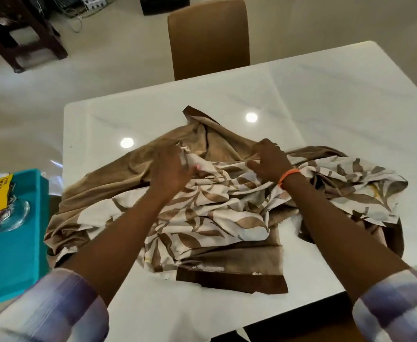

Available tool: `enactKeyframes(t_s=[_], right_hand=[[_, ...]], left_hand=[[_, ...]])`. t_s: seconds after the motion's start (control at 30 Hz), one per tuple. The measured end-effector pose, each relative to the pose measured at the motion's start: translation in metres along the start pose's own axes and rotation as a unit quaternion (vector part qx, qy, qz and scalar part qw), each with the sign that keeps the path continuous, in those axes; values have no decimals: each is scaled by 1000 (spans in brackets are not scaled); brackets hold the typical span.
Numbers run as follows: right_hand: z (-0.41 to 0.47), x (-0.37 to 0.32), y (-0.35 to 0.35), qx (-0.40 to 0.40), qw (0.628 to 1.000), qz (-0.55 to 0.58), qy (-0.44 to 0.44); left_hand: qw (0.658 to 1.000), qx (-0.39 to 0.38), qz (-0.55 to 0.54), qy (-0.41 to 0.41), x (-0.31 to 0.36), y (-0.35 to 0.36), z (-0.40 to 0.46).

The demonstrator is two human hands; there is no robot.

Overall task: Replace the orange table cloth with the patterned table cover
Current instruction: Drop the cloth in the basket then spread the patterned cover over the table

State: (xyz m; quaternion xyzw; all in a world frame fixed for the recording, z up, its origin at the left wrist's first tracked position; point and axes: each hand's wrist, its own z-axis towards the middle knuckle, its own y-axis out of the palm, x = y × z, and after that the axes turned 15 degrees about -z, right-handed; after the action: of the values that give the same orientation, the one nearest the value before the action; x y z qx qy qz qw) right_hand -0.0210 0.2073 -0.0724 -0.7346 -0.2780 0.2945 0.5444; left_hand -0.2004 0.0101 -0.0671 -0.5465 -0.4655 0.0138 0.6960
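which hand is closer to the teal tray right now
Left. The left hand is on the patterned table cover, toward the side where the teal tray sits off the table edge; the right hand is farther across the cover.

Both forearms enter from the 6 o'clock edge and converge toward 12 o'clock, bare from rolled plaid sleeves (61, 307) to the wrists. Left hand (171, 169), back uppermost, fingers curled closed in a pinch at its 1 o'clock side. Right hand (269, 160), at 3 o'clock of the left and apart from it, knuckles raised, fingers clenched; an orange wristband (287, 176) circles its wrist.
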Motion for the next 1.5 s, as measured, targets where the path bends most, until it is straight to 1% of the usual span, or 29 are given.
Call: enactKeyframes(t_s=[0.03,0.1,0.17,0.23,0.3,0.37,0.4,0.47,0.53,0.57,0.63,0.7,0.77,0.8,0.83,0.9,0.93,1.0,1.03,1.07,1.1,1.13,1.17,1.2,1.27,1.3,1.33,1.4,1.5], right_hand=[[5,2,7,-14,1000,-23,11],[16,11,31,-77,995,-60,28],[25,16,42,-126,988,-82,31],[40,21,52,-144,986,-83,34],[54,22,55,-159,986,-26,42],[67,22,54,-199,980,10,16],[73,20,49,-220,975,-11,-7],[87,15,37,-245,965,-72,-50],[104,19,19,-210,973,-88,-43],[113,22,3,-167,982,-83,-22],[128,32,-33,-43,993,-83,65],[138,41,-78,76,979,-103,155],[142,48,-126,176,953,-102,223],[142,52,-147,214,940,-85,252],[143,58,-164,246,927,-73,274],[138,70,-181,268,913,-71,300],[133,73,-182,258,913,-69,308],[117,65,-169,191,929,-70,310],[106,55,-158,147,941,-84,293],[95,41,-144,111,956,-105,251],[82,24,-130,94,970,-121,188],[70,6,-116,95,982,-127,100],[56,-14,-100,109,985,-136,9],[41,-34,-84,113,980,-147,-77],[7,-74,-48,101,953,-178,-224],[-8,-88,-28,79,935,-196,-284],[-23,-101,-12,34,918,-224,-325],[-42,-108,8,-80,897,-283,-329],[-64,-94,21,-148,909,-294,-254]], left_hand=[[999,-15,40,-20,-6,-1,15],[989,-69,116,-63,-28,0,42],[976,-128,135,-115,-56,1,60],[968,-157,130,-146,-77,1,64],[968,-173,111,-147,-90,8,64],[967,-191,37,-168,-92,19,62],[964,-207,14,-168,-91,21,61],[969,-217,38,-111,-86,14,68],[980,-181,68,-56,-81,-8,84],[987,-144,56,-33,-79,-24,95],[998,-49,40,21,-73,-60,120],[999,43,14,29,-60,-106,145],[991,129,-32,-8,-42,-160,165],[986,157,-60,-15,-33,-184,171],[982,166,-87,-9,-23,-205,174],[982,117,-147,17,-3,-223,167],[981,72,-176,24,10,-221,156],[976,-21,-215,21,31,-198,123],[972,-73,-225,17,38,-179,106],[969,-123,-216,12,42,-156,88],[969,-162,-186,8,44,-132,69],[968,-195,-158,13,44,-108,50],[962,-231,-144,23,40,-84,32],[954,-259,-147,33,36,-63,15],[941,-294,-160,41,26,-33,-24],[939,-299,-164,39,19,-22,-41],[940,-298,-166,31,13,-14,-59],[950,-280,-138,22,0,-7,-88],[967,-251,-21,27,-40,-13,-118]])
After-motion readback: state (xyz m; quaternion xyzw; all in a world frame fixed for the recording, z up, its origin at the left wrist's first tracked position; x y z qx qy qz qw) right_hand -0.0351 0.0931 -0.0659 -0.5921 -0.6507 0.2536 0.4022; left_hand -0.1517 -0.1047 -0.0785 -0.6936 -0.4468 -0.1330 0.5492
